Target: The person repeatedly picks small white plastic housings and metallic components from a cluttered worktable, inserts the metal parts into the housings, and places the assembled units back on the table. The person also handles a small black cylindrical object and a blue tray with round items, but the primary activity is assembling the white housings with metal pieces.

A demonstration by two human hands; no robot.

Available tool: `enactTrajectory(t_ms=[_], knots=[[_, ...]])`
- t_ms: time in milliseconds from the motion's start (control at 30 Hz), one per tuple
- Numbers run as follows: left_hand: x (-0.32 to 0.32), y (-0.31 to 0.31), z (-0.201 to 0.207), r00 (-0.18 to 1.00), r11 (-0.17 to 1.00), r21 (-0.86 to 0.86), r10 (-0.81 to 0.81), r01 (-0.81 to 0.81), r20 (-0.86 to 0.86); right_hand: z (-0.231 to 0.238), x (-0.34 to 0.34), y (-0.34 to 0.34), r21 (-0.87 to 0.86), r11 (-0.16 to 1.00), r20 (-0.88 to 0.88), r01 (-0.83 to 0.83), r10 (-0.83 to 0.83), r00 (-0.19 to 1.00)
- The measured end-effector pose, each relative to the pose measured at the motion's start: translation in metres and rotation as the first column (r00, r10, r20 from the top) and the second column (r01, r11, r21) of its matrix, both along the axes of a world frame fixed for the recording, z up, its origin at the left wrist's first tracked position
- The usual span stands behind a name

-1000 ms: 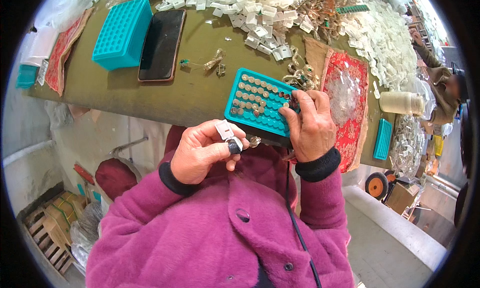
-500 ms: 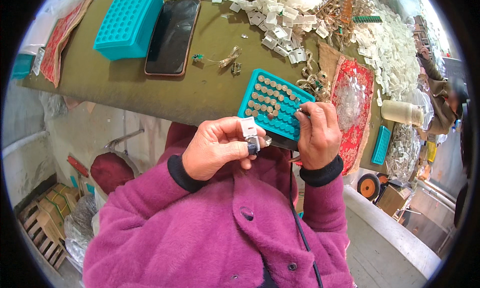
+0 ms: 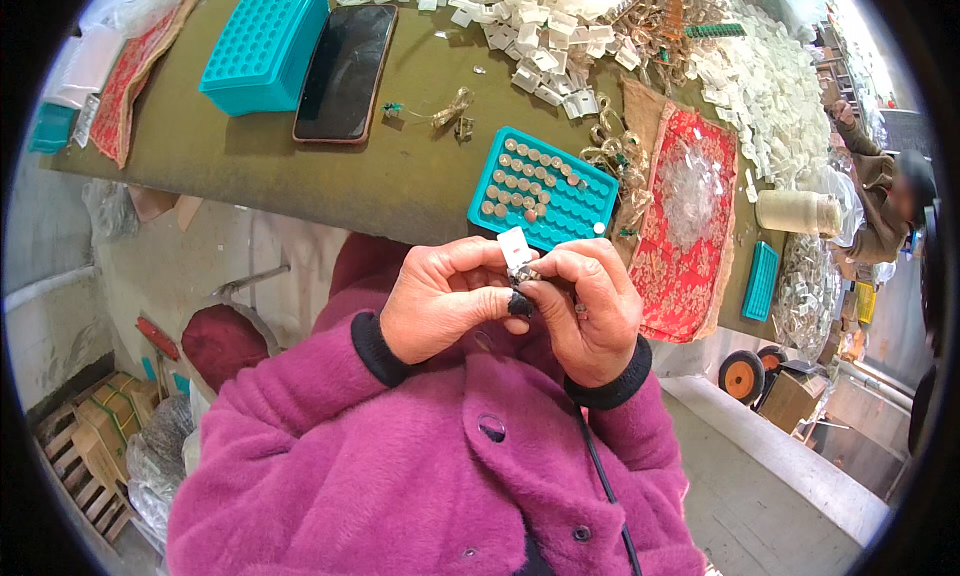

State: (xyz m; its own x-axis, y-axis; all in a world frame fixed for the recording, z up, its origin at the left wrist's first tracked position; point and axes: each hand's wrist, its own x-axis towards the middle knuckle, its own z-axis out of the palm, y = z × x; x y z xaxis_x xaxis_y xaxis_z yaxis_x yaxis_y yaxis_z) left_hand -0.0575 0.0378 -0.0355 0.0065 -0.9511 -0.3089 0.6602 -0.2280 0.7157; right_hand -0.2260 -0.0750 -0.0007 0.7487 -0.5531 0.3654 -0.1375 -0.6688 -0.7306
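A dark phone (image 3: pixel 345 73) lies on the table (image 3: pixel 270 171); an orange-hubbed wheel (image 3: pixel 741 378) stands near a carton (image 3: pixel 792 401).

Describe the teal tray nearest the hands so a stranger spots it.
Find the olive table, then its near edge beyond the left hand and right hand. A shallow teal tray lies there. Unlike the tall teal block by the phone and the second teal tray farther right, it carries rows of round discs.

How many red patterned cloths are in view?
2: one right of the teal tray of discs, its red cloth bearing clear bits; another cloth far left. More may be hidden.
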Motion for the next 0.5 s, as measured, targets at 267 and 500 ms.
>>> enactTrajectory(t_ms=[267, 500], knots=[[-0.009, 0.003, 0.000, 1.000, 0.999, -0.030, 0.020, -0.020, 0.020, 0.001, -0.010, 0.005, -0.064, 0.998, 0.009, 0.013, -0.012, 1.000], [-0.021, 0.005, 0.001, 0.997, 0.995, -0.069, 0.078, -0.076, 0.026, -0.006, -0.015, 0.017, 0.015, 0.993, 0.017, 0.116, -0.117, 0.993]])
